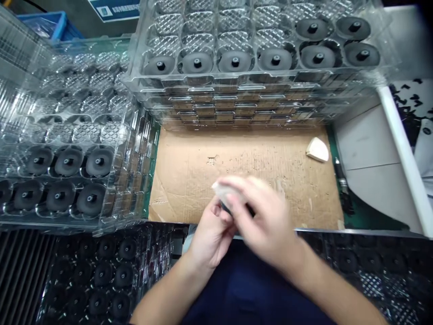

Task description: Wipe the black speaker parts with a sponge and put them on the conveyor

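Both hands meet above the front of a cardboard sheet (189,180). My left hand (213,230) is closed around a small dark part (225,207), mostly covered by the fingers, so its full shape cannot be made out. From above, my right hand (262,212), smeared by motion, grips a pale whitish piece (223,192) against that part. Whether the pale piece is a pad or a cloth is not clear. A cream-coloured wedge-shaped block (318,150) lies on the cardboard to the right.
Stacked clear plastic trays (216,83) with dark round knobbed parts (235,61) stand behind the cardboard. More trays (111,180) are at left. A black pen-like tool (342,183) lies right, beside a white-walled bin (402,158). Small black pieces (406,97) are scattered beyond.
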Demonstrator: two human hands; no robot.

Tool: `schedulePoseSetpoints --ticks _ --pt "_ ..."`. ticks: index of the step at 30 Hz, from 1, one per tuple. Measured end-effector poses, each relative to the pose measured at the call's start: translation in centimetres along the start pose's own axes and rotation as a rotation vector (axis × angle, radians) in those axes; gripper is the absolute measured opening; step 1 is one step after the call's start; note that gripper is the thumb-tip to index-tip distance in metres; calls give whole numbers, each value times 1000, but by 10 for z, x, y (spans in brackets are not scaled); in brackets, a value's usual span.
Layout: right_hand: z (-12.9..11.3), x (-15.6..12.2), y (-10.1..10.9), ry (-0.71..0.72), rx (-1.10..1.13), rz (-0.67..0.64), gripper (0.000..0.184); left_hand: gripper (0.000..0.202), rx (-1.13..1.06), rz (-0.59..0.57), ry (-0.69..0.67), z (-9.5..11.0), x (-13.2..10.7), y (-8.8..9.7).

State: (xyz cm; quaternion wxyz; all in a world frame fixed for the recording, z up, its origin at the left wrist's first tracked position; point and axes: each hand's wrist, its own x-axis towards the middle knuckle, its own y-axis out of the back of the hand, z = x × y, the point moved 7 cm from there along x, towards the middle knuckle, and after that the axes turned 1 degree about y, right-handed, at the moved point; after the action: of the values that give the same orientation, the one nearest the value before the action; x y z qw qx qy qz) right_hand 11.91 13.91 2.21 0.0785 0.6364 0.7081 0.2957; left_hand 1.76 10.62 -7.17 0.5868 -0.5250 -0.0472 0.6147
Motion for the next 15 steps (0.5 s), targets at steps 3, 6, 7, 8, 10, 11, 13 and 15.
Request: schedulePoseSetpoints --ticks 3,6,7,8,10,11,13,15 --pt "-14 1 -21 31 34 -271 21 52 48 57 11 -1 -1 7" --pt "-7 4 -24 -19 20 -236 21 43 49 71 -22 -1 -3 7" --pt "-6 4 -20 -6 -8 -157 23 37 46 57 -22 -1 -4 5" --pt "-7 3 -16 22 -19 -96 24 34 45 43 -21 -2 -5 2" --pt "-11 -6 -12 81 49 -97 24 40 52 23 -22 1 -9 0" --pt "-12 -12 -11 90 103 -152 22 48 54 17 -26 3 -11 0" --pt "-9 -24 -5 35 131 -242 19 62 68 1 -29 6 -13 -1" --pt "-3 -28 7 -37 3 -231 18 65 71 -23 -13 5 -15 -3"
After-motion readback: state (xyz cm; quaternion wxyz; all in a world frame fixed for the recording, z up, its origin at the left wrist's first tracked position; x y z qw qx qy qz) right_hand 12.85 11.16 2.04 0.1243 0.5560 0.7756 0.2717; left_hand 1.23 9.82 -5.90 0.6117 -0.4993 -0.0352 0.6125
